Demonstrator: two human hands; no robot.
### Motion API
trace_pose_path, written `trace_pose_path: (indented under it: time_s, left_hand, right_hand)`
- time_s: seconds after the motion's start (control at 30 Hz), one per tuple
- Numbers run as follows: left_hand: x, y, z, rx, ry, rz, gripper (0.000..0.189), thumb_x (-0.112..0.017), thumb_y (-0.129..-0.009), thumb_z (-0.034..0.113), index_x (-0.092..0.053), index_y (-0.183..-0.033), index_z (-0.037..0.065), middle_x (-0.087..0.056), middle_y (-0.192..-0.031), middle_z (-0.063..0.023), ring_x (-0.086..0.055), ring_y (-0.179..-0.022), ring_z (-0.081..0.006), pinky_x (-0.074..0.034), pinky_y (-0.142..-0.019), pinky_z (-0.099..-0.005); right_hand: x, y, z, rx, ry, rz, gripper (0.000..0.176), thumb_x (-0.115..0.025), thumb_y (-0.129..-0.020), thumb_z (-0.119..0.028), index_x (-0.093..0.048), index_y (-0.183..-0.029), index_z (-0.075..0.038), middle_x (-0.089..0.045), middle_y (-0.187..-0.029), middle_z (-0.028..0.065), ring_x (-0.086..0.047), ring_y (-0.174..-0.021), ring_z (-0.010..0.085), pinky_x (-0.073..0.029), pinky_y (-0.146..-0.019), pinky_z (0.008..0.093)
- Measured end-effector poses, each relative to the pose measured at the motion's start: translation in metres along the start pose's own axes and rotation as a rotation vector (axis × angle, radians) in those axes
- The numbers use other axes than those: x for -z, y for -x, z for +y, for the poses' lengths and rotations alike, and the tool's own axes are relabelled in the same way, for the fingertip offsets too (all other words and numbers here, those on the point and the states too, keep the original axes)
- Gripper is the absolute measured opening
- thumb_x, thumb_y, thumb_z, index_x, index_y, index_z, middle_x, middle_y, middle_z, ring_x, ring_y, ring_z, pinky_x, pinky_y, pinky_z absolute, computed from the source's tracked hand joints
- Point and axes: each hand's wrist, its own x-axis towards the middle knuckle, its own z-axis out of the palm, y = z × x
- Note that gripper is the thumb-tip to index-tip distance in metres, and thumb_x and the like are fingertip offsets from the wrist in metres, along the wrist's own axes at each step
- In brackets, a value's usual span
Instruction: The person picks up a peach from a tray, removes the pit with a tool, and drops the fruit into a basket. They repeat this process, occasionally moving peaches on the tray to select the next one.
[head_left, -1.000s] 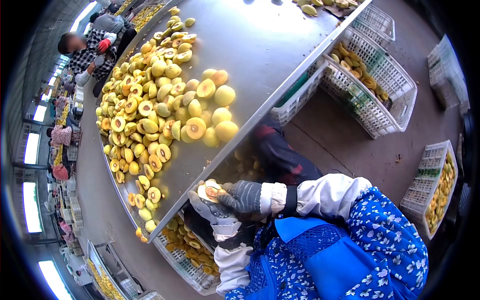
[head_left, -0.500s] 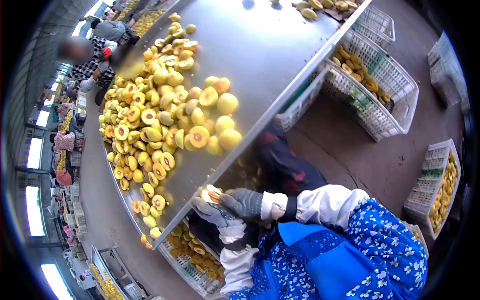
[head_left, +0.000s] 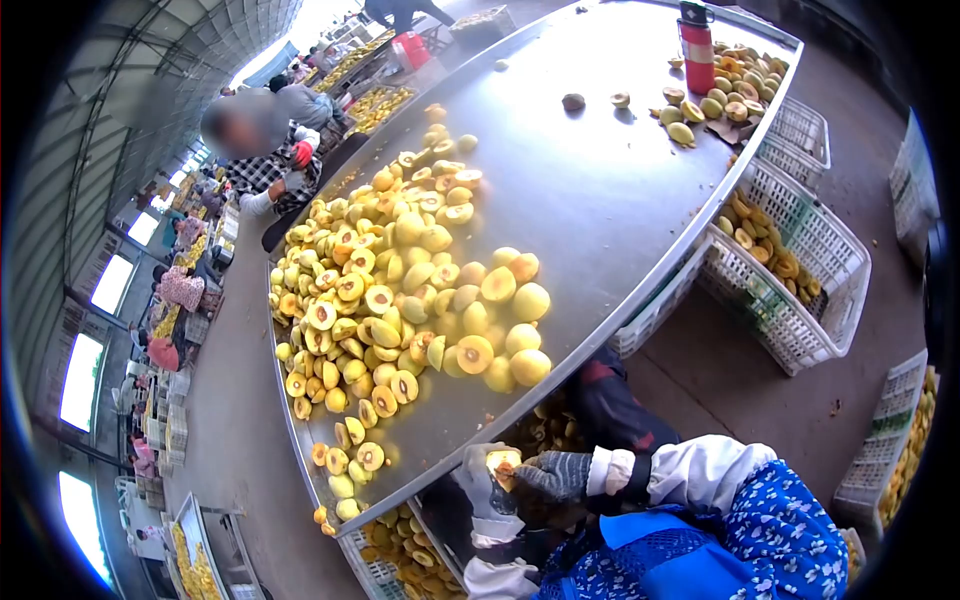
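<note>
At the near edge of the metal table (head_left: 620,215), my gloved left hand (head_left: 485,485) is closed round a halved yellow fruit (head_left: 504,463), its cut face showing. My gloved right hand (head_left: 556,474) is closed against the fruit's right side; whatever its fingers hold is too small to make out. A large heap of halved yellow fruit (head_left: 380,305) lies on the table beyond my hands, many with pits showing. Below my left hand, a crate of fruit (head_left: 400,550) is partly hidden under the table edge.
White crates (head_left: 800,270) with fruit stand on the floor at the right, another (head_left: 885,450) lower right. A red bottle (head_left: 697,55) stands beside more fruit at the table's far end. A person in a checked top (head_left: 262,172) sits across the table; other people work farther back.
The view has tilted up, so table and hands appear lower and farther right, and the red bottle now shows. The fruit between my hands has turned its cut face more toward the camera.
</note>
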Motion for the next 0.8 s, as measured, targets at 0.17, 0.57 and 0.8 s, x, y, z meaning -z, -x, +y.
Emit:
trace_pose_path:
  time_s: [0.17, 0.57, 0.8]
  left_hand:
    - [-0.001, -0.004, -0.002, 0.199, 0.357, -0.032, 0.024, -0.052, -0.089, 0.021, -0.061, -0.08, 0.0, -0.064, -0.08, -0.011, -0.06, -0.067, -0.0179, -0.049, -0.064, -0.0266]
    - [0.006, 0.018, -0.009, 0.446, 0.517, 0.011, 0.026, -0.05, -0.091, 0.016, -0.064, -0.077, -0.001, -0.066, -0.073, -0.0089, -0.062, -0.062, -0.015, -0.049, -0.058, -0.0258]
    - [0.019, 0.024, 0.006, 0.163, 0.282, -0.257, 0.015, -0.052, -0.087, 0.006, -0.064, -0.08, 0.0, -0.065, -0.076, -0.0045, -0.059, -0.072, -0.0092, -0.047, -0.067, -0.0231]
  right_hand:
    - [-0.004, 0.001, 0.001, -0.292, -0.802, -0.538, 0.052, -0.037, -0.093, -0.052, -0.063, -0.093, -0.007, -0.059, -0.065, 0.0077, -0.056, -0.057, 0.0157, -0.045, -0.054, 0.0263]
    - [-0.004, -0.001, 0.014, -0.046, 0.174, -0.119, 0.05, -0.035, -0.095, -0.048, -0.064, -0.082, -0.009, -0.061, -0.068, 0.0032, -0.057, -0.062, 0.0128, -0.045, -0.057, 0.0264]
    - [0.011, 0.012, -0.008, -0.243, 0.122, -0.369, 0.036, -0.042, -0.096, -0.039, -0.065, -0.094, -0.011, -0.062, -0.077, 0.0017, -0.059, -0.074, 0.0115, -0.046, -0.066, 0.0283]
